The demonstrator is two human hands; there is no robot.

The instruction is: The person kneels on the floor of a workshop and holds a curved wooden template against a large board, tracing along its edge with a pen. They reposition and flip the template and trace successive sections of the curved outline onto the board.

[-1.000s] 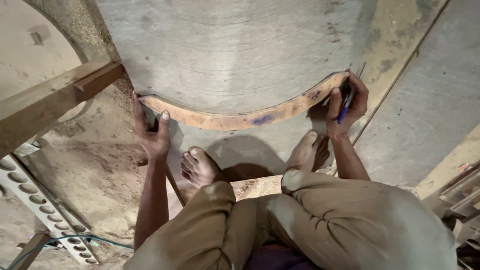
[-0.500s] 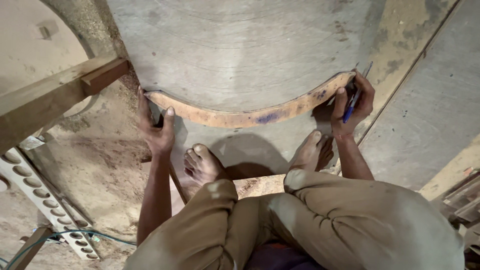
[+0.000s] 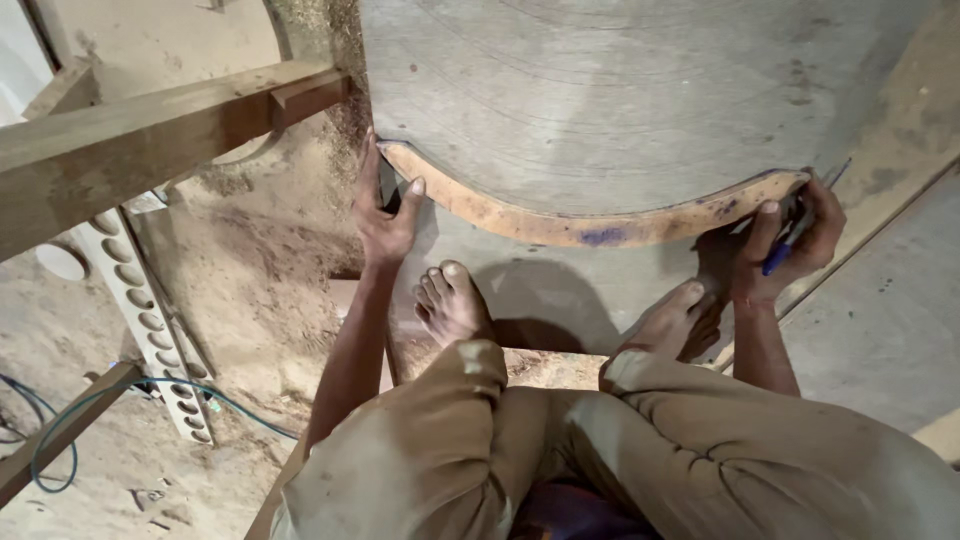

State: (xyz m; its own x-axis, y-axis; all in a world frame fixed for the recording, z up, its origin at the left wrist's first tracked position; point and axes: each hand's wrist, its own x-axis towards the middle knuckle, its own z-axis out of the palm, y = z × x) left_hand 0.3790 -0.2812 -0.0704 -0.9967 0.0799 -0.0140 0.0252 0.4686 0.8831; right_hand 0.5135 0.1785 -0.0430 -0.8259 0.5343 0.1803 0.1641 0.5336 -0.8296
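Curved brown wooden template strip is laid on the grey plywood sheet, pinned at its 2 ends: the left hand presses flat, the right hand grips a blue pen. It is judged thin, light and stiff, best held at its ends.

The left hand sits left of centre in the frame, its forearm running up from the lower middle, fingers stretched upward and thumb splayed out to the right, palm pressed flat. The right hand lies at the right edge, about level with the left one, its fingers curled closed in a writing grip, the wrist bent inward and the forearm dropping straight down the frame. Both arms are bare (the elbows are hidden behind the bent knees). Two bare feet rest between the arms, toes pointing up the frame.
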